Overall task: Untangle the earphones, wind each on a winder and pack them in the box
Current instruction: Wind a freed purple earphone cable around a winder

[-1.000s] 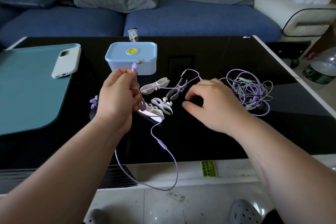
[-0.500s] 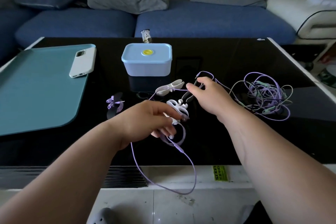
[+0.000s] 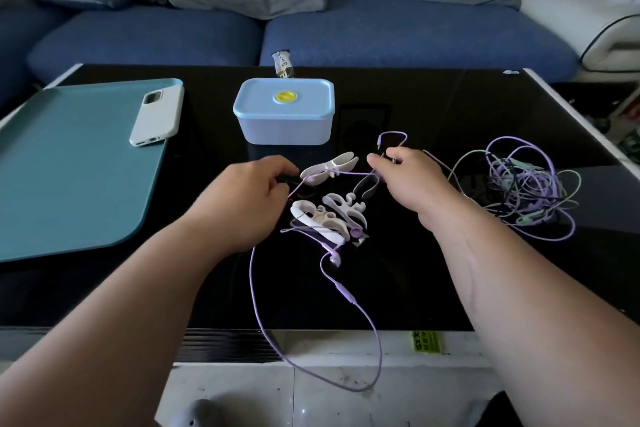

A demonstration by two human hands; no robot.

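Note:
A purple earphone cable (image 3: 360, 308) runs between my hands and loops down over the table's front edge. Its earbuds (image 3: 334, 258) lie by three white winders (image 3: 329, 167) (image 3: 346, 205) (image 3: 313, 216) in the middle of the black table. My left hand (image 3: 247, 199) pinches the cable just left of the far winder, and something dark shows at its fingertips. My right hand (image 3: 410, 184) grips the same cable near its plug end (image 3: 379, 142). A tangle of purple and green earphones (image 3: 526, 191) lies to the right. The light blue box (image 3: 284, 114) stands behind with its lid on.
A teal mat (image 3: 69, 163) covers the table's left side, with a white phone (image 3: 157, 114) at its far edge. A small wrapper (image 3: 283, 65) stands behind the box. A blue sofa (image 3: 398, 38) runs along the far side. The table's front edge (image 3: 311, 333) is near me.
My left hand has left the near winders and moved up beside the far white winder, hiding the small wound earphone. The cable now stretches between both hands. The right hand has barely moved.

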